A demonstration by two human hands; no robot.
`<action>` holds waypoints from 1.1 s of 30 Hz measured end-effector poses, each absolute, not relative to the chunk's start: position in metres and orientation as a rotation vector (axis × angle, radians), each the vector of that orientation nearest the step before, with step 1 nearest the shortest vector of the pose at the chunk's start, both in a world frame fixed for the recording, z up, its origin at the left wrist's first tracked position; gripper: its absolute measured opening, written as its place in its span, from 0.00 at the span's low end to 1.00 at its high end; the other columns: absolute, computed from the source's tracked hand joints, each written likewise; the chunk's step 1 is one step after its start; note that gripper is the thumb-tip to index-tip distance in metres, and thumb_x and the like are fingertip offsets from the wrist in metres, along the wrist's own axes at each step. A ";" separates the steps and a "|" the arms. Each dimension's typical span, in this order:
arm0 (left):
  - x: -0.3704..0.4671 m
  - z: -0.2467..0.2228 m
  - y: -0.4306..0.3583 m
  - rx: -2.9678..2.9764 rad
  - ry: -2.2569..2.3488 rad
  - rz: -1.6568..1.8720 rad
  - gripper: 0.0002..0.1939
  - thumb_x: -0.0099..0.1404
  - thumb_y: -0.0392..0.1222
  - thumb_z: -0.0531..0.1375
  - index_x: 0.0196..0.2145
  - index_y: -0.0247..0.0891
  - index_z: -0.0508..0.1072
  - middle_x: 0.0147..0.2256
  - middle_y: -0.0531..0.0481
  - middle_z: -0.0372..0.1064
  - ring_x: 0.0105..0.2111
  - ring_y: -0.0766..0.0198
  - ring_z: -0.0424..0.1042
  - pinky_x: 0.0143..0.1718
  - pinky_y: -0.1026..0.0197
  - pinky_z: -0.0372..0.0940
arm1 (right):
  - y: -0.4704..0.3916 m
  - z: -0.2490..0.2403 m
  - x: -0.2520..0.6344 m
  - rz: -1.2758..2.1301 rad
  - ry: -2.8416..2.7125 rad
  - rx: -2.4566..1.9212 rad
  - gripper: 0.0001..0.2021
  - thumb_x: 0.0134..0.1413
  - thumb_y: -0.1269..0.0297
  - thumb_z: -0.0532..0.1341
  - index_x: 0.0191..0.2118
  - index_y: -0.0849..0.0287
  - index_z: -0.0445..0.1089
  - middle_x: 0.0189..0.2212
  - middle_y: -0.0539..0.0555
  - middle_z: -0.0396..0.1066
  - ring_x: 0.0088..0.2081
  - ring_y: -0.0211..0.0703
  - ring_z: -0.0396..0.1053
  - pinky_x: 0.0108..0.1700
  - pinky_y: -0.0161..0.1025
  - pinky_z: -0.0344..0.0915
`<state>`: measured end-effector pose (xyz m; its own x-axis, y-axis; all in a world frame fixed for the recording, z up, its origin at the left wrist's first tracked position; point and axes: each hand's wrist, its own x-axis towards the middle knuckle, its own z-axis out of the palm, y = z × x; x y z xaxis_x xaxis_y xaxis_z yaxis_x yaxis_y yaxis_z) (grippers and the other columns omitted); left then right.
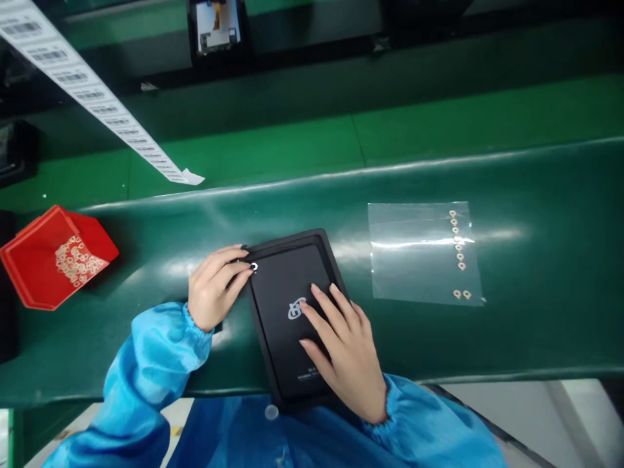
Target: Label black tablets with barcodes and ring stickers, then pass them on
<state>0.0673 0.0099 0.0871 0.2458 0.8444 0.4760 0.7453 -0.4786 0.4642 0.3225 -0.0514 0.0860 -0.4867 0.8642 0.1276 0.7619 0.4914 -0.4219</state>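
A black tablet-like device (287, 351) with a white logo lies face down in a black frame-like tray (266, 354) at the table's front edge. My left hand (217, 286) is at the tray's upper left corner, its fingertips on a small white ring (254, 267) at the device's camera spot. The fingers are bent and close together there. My right hand (348, 351) rests spread on the device's back, fingers apart, beside the logo, holding nothing.
A red bin (36, 266) of small ring-shaped pieces (78, 262) stands at the left. A clear sheet (414, 253) with several such pieces lies at the right. A barcode label strip (104, 107) hangs at the upper left. Behind, a ledge carries an opened device (217, 29).
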 end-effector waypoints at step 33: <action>0.065 0.097 0.039 1.784 1.532 0.941 0.03 0.66 0.34 0.64 0.36 0.40 0.77 0.41 0.50 0.76 0.41 0.63 0.77 0.45 0.59 0.73 | -0.043 0.088 0.320 0.576 -2.300 -1.428 0.16 0.69 0.62 0.52 0.58 0.58 0.66 0.62 0.57 0.63 0.64 0.64 0.54 0.60 0.58 0.51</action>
